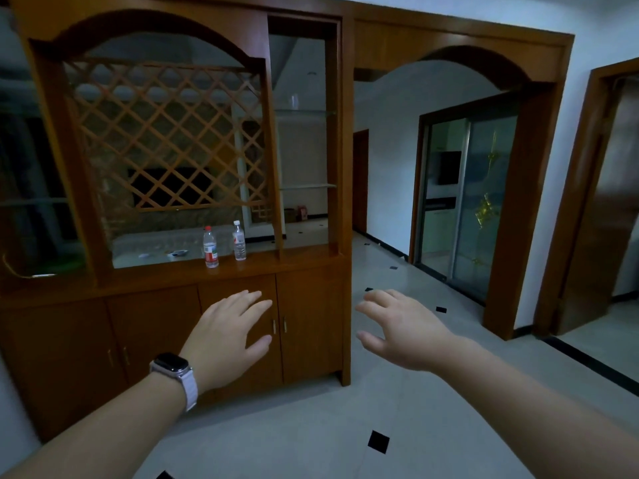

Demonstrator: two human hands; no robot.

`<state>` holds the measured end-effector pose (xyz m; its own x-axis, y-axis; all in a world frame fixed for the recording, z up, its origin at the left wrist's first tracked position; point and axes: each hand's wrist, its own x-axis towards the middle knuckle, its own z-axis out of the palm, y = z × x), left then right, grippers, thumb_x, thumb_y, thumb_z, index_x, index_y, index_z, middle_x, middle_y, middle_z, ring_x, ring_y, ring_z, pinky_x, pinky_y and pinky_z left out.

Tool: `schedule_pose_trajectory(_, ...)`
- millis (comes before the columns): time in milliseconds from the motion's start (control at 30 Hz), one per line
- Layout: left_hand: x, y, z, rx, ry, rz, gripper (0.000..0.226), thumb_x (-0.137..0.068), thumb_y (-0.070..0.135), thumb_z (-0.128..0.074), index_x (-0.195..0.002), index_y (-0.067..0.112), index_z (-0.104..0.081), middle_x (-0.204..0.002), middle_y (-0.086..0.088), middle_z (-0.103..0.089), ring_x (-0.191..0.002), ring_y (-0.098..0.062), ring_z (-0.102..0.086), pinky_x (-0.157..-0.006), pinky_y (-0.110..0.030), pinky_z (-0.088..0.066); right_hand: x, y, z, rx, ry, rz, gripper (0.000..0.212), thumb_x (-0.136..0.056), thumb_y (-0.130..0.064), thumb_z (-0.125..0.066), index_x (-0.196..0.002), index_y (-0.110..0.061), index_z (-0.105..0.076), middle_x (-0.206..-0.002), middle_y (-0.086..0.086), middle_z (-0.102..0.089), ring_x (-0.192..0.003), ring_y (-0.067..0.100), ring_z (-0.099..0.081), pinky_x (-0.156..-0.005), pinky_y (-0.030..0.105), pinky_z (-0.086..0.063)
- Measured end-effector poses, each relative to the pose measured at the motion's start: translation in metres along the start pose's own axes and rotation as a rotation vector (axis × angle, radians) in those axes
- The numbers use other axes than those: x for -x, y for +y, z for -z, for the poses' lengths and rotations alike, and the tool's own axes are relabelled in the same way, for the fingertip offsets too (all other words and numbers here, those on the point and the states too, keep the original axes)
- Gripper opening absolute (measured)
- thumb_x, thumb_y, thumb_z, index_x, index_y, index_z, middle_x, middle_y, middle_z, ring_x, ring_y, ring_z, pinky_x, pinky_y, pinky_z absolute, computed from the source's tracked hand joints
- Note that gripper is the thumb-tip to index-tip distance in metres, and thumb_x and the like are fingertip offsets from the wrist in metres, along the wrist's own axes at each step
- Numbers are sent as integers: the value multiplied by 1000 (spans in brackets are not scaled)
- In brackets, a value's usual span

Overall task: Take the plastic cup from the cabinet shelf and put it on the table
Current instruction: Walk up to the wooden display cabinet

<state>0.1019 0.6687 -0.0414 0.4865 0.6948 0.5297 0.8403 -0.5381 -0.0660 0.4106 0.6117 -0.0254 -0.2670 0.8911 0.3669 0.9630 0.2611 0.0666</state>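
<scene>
Now, from the head camera, both hands are out in front and empty; the left hand (226, 335), with a watch (172, 367) on its wrist, is spread flat with fingers apart and holds nothing; the right hand (401, 328) is loosely open too, fingers slightly curled, nothing in it. Ahead stands the wooden cabinet (173, 323); the plastic cup (293, 100) looks to be that faint clear shape on the upper glass shelf (304, 113) in the narrow right-hand bay, well above both hands; it is dim and see-through, so I can't be fully sure of its outline. Two water bottles (210, 248) stand on the counter ledge below, well apart from the cup.

Risks, as I judge them: a clear cup on a clear shelf in poor light is easy to misjudge; fingers could clip the shelf edge or nudge the cup back or off the side; a light plastic cup may tip or slide from a glancing touch, and too hard a squeeze could buckle it; the bay is narrow, so the reach has little room; no table is in view, so the carry means turning away, with a tiled floor underneath if it slips.
</scene>
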Motion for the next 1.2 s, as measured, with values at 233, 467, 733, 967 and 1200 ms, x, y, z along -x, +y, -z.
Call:
schedule_pose_trajectory(233,-91,3,-39,-4,82,27,57,-90,58,-44,-139,30,-42,-146,1,-46,-137,-20,-36,-106,-41,-27,-67,73,-15,-29,21,22,74,-83,-68,-23,-143,-27,-41,-145,-1,-47,-130,19,-41,-104,38,-38)
schedule_pose_trajectory(467,-152,-19,-78,-29,85,4,58,-89,56,-43,-139,28,-42,-144,0,-49,-135,-21,-39,-104,-38,-28,-132,113,-48,-85,61,23,69,-86,-67,-27,-142,-30,-41,-144,-3,-47,-131,18,-41,-105,39,-39)
schedule_pose_trajectory(733,-218,-64,-178,83,22,48,57,-90,55,-48,-141,30,-42,-148,3,-44,-139,-18,-33,-108,-38,-25,-218,154,-129,-27,-39,20,68,-87,-67,-28,-140,-27,-44,-143,-1,-49,-129,19,-43,-104,39,-39)
schedule_pose_trajectory(967,-316,-143,-245,115,10,58,57,-89,57,-44,-140,31,-43,-148,3,-44,-139,-18,-33,-108,-38,-26,-338,190,-179,-27,-102,-47,70,-86,-68,-26,-142,-29,-40,-148,-1,-44,-132,19,-41,-107,41,-37)
schedule_pose_trajectory(1200,-405,-201,-290,156,22,74,57,-90,56,-45,-142,32,-40,-150,5,-41,-140,-17,-30,-110,-41,-25,-436,216,-197,-13,-28,-81,62,-90,-64,-33,-142,-30,-41,-147,-3,-46,-132,18,-42,-106,40,-38)
